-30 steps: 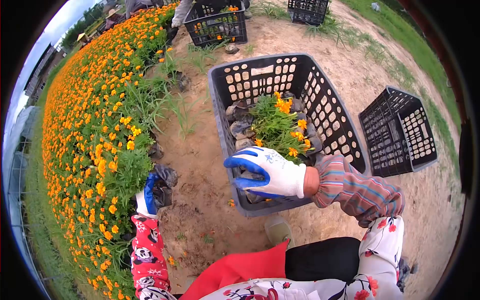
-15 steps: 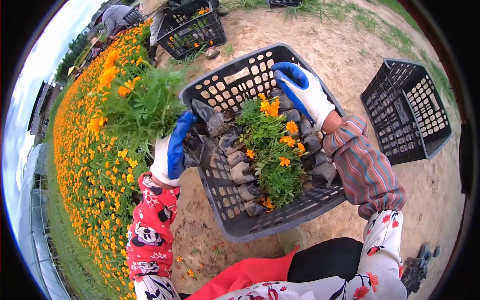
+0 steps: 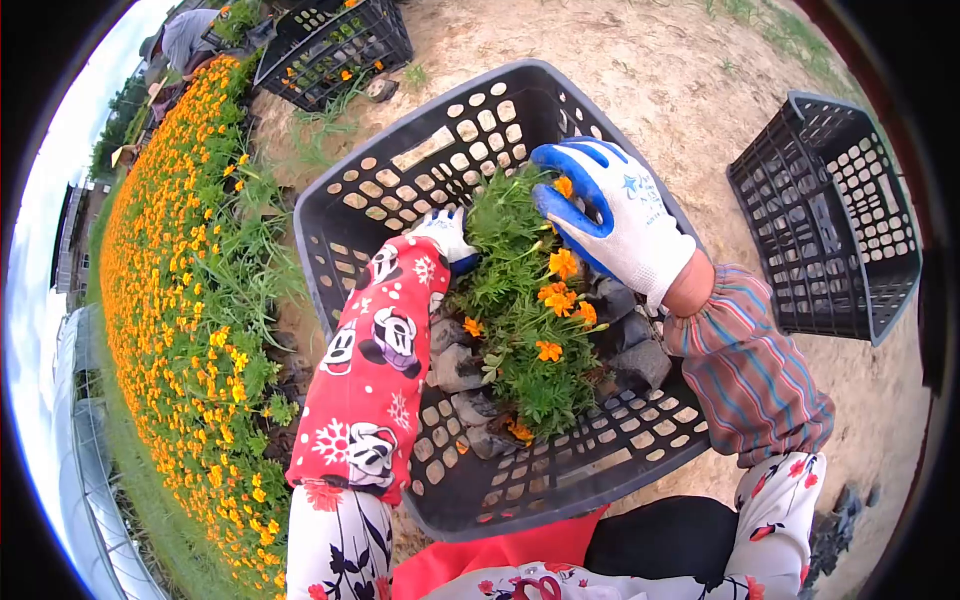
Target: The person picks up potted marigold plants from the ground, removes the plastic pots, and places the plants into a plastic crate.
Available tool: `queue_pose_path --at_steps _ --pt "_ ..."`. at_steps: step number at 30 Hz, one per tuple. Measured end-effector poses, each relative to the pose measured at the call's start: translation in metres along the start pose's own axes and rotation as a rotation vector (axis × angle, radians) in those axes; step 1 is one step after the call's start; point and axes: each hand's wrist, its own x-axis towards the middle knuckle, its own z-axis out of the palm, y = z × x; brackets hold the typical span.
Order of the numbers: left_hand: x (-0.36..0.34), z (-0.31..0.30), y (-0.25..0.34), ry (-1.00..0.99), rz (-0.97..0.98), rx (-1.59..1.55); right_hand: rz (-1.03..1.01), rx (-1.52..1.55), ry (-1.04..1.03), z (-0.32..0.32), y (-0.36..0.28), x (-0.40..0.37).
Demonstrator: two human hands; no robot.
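A dark plastic crate (image 3: 330,215) holds marigold plants (image 3: 530,330) with orange flowers, their roots in black bags (image 3: 640,365) along the sides. My left hand (image 3: 447,236), in a white and blue glove, is inside the crate at the left of the foliage; its fingers are mostly hidden, and so is whatever they hold. On the other side, my right hand (image 3: 605,212), gloved the same way, reaches over the upper end of the plants. Its thumb and fingers are apart around an orange flower and leaves, with no grip visible.
An empty-looking black crate (image 3: 800,215) stands at the right on bare soil. Another crate (image 3: 335,55) with plants is at the upper left. Rows of marigolds (image 3: 180,330) fill the left, where a bent-over person (image 3: 188,38) is at the far end.
My left hand has moved from outside the crate's left edge into it, and the plant bunch it held is now among the others. My right hand has shifted down over the foliage. The view has shifted.
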Motion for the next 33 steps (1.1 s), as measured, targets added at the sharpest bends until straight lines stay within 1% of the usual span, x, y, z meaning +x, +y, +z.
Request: queue_pose_path --at_steps 1,2,4,6,9,11,12,14,15,16,17,18,20,21,22,25,29,30,32,33 --pt "-0.015 -0.034 0.006 -0.153 -0.074 -0.065 -0.017 -0.023 -0.017 0.001 0.002 -0.001" --pt "-0.011 -0.046 -0.003 -0.177 0.003 0.141 -0.021 -0.024 -0.025 0.004 0.007 -0.004" --pt "-0.046 -0.099 0.011 -0.184 -0.001 0.198 -0.046 -0.115 -0.040 0.009 0.016 -0.007" --pt "-0.075 -0.122 0.006 0.059 0.109 0.031 -0.098 -0.175 -0.040 0.009 0.017 -0.008" --pt "-0.133 -0.126 0.002 0.531 0.088 -0.029 -0.116 -0.175 -0.031 0.014 0.007 -0.007" --pt "-0.171 -0.110 -0.007 0.828 0.106 -0.047 -0.113 -0.165 -0.085 0.017 -0.013 -0.001" --pt "-0.194 -0.101 -0.008 0.909 0.108 -0.111 -0.209 -0.161 -0.076 0.026 -0.019 0.002" --pt "-0.236 -0.077 -0.014 0.959 0.080 -0.158 -0.334 -0.127 -0.154 0.044 -0.046 0.004" --pt "-0.255 -0.062 -0.017 0.974 0.062 -0.213 -0.339 -0.076 -0.289 0.059 -0.050 0.006" --pt "-0.272 -0.047 -0.019 0.981 0.049 -0.271 -0.275 -0.063 -0.447 0.079 -0.052 0.008" --pt "-0.286 -0.028 -0.020 1.032 0.022 -0.319 -0.306 -0.085 -0.429 0.104 -0.050 0.009" --pt "-0.297 -0.010 -0.023 1.036 0.000 -0.335 -0.333 -0.107 -0.409 0.128 -0.046 0.009" --pt "-0.316 0.020 -0.028 1.019 -0.106 -0.439 -0.316 -0.261 -0.587 0.170 -0.031 -0.003" --pt "-0.323 0.039 -0.034 1.005 -0.145 -0.492 -0.263 -0.294 -0.649 0.179 -0.028 -0.021" --pt "-0.329 0.058 -0.041 0.988 -0.187 -0.546 -0.221 -0.275 -0.648 0.181 -0.021 -0.036" --pt "-0.345 0.100 -0.051 0.969 -0.281 -0.643 -0.381 -0.263 -0.612 0.173 0.003 -0.061" --pt "-0.347 0.147 -0.051 0.888 -0.333 -0.732 -0.389 -0.258 -0.618 0.170 -0.005 -0.050" --pt "-0.345 0.159 -0.047 0.884 -0.326 -0.759 -0.308 -0.230 -0.611 0.172 -0.006 -0.044" --pt "-0.343 0.166 -0.036 0.826 -0.318 -0.832 -0.173 -0.120 -0.392 0.180 -0.023 -0.025" --pt "-0.341 0.169 -0.032 0.786 -0.311 -0.818 -0.181 -0.092 -0.338 0.181 -0.039 -0.017"
